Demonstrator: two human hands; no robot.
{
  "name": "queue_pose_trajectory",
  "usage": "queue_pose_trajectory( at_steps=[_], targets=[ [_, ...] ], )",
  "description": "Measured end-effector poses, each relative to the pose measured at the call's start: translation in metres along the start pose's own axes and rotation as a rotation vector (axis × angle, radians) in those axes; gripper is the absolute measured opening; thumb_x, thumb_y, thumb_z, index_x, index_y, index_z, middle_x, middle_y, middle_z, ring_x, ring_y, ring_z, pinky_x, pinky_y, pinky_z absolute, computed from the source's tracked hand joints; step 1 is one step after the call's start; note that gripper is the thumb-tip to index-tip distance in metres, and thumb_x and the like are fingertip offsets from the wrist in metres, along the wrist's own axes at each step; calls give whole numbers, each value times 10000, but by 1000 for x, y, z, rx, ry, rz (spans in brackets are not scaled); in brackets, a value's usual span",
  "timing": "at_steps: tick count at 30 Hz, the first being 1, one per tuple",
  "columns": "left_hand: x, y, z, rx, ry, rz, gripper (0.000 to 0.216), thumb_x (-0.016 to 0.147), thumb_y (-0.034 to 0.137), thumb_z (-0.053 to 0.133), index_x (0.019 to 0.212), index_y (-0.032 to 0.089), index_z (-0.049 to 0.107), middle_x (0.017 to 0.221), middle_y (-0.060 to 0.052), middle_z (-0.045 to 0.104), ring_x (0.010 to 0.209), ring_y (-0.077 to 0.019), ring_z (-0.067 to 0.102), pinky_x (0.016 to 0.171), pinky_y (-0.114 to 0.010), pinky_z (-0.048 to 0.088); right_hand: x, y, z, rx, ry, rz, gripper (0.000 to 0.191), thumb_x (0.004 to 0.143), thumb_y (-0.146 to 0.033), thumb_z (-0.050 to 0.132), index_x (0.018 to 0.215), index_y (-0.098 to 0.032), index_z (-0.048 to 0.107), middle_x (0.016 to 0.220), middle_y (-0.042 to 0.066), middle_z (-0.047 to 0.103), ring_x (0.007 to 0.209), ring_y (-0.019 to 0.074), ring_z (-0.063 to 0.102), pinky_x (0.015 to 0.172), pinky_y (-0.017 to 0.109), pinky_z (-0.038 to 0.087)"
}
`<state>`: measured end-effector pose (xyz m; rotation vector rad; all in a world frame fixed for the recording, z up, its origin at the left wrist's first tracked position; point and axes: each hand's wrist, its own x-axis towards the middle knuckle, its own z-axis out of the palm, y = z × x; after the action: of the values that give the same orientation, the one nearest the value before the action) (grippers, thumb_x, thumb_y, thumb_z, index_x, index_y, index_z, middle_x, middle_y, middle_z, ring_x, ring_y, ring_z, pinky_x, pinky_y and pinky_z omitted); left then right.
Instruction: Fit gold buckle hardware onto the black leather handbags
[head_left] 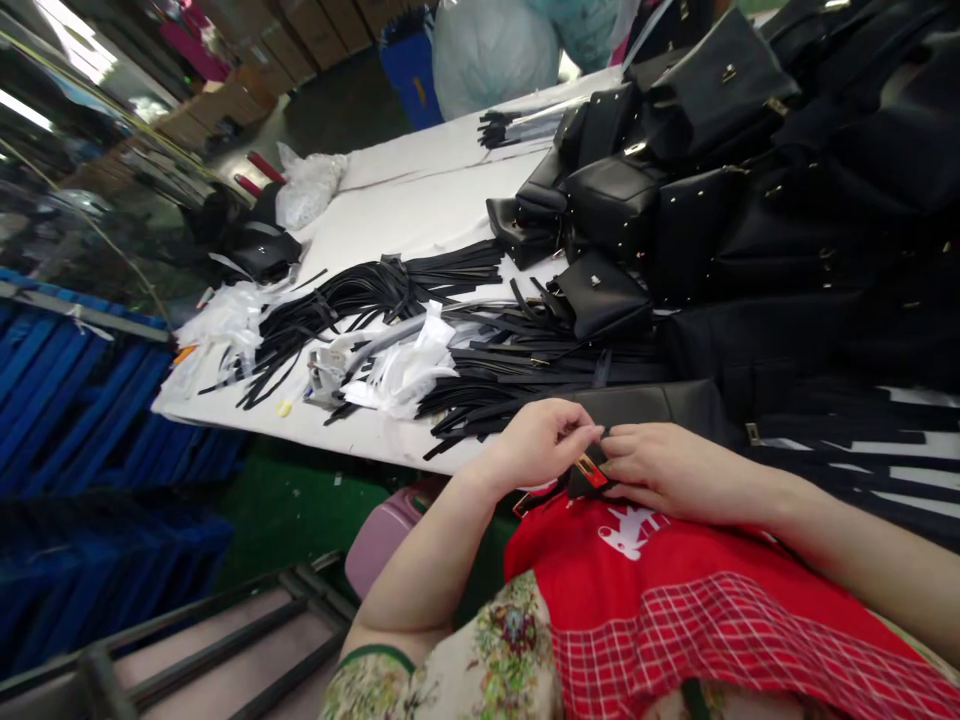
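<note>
A: Where are the hands?

B: At the near edge of the table (420, 185), just above a red apron (592, 540). They are close together, almost meeting.

A: What does each one do?

B: The left hand (541, 442) pinches a small black piece (583, 485), thumb and finger brought together at its upper edge. The right hand (660, 465) is clamped on the same piece from the other side, fingers bent over it (its thumb is hidden from view).

A: Anything on the piece?

B: A metal fitting (591, 470), shiny and reddish, slanting between the two hands.

A: And around them?

B: Just beyond the hands, black straps (480, 395) lie in a loose bundle, with white strips (409, 375) beside their left end. A second bundle (375, 290) lies farther back. To the right, black bags (622, 200) are heaped high, dotted with small metal studs. Blue racks (97, 390) stand left of the table, over a green floor (292, 500).
</note>
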<state>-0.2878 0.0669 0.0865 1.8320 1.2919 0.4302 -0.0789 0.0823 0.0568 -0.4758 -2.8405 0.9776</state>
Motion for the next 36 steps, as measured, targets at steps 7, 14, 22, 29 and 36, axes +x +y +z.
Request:
queue_pose_trajectory(
  at_steps=[7,14,22,29,36],
  targets=[
    [-26,-3,1,-10,-61,-85,257,881,338,558,713,162,641,648,11,624,594,-104,528,559,-216,361,-7,1,27,-47,126,108,189,921,-292,549,960,-258,731,782,19,622,754,161,564,678,283,433],
    [-45,1,17,-534,-507,-195,436,939,484,399,641,180,491,595,20,539,467,-73,442,484,-203,363,-10,-1,38,-183,417,254,278,958,-311,481,937,-203,737,735,49,600,723,176,532,640,296,422],
    [-49,-18,47,-594,-61,-341,340,934,434,429,771,164,558,597,33,521,449,-60,416,461,-187,338,-27,11,53,-274,421,151,311,956,-202,455,1157,-249,688,799,40,638,724,164,516,685,296,442],
    [-36,-5,65,-321,111,-138,251,918,315,486,800,168,651,715,-21,655,645,-127,562,658,-244,452,-26,16,56,-211,459,159,321,945,-217,472,1193,-244,674,786,48,619,720,167,519,675,297,455],
    [-31,-3,81,-284,47,-150,188,860,307,603,760,177,693,755,-28,708,671,-139,613,678,-244,465,-27,21,59,-30,582,323,202,900,-254,534,981,-199,710,818,56,668,758,178,602,706,322,496]
  ],
)
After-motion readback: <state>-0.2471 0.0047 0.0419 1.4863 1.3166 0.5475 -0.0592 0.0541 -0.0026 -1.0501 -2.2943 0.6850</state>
